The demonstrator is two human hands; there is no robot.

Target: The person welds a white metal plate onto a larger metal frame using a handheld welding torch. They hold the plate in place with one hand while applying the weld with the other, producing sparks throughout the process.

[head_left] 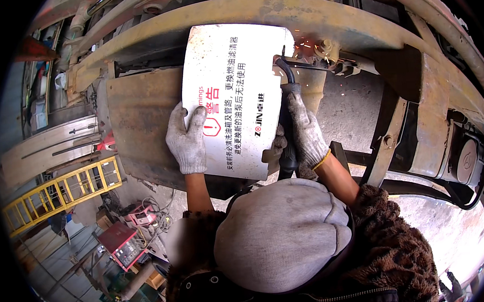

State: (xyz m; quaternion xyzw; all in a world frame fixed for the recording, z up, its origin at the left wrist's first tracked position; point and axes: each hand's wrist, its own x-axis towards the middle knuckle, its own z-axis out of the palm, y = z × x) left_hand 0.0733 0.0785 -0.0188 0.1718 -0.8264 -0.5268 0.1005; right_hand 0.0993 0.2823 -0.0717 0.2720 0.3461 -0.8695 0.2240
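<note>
The left hand (188, 139) in a whitish knit glove clasps the white printed sheet (231, 104) at its left edge, thumb in front, fingers hidden behind; the similarly gloved right hand (308, 127) grasps the black curved-neck torch (288, 73) beside the right edge, its tip unclear near orange sparks (305, 48).

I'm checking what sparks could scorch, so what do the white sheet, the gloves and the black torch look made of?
White sheet: perhaps stiff card or plastic, smooth, judging by its flat, printed face.
Left glove and right glove: knitted fabric, probably cotton, matte and soiled, with visible knit texture.
Black torch: handle seemingly plastic or rubber, from its dark, smooth surface.
</note>
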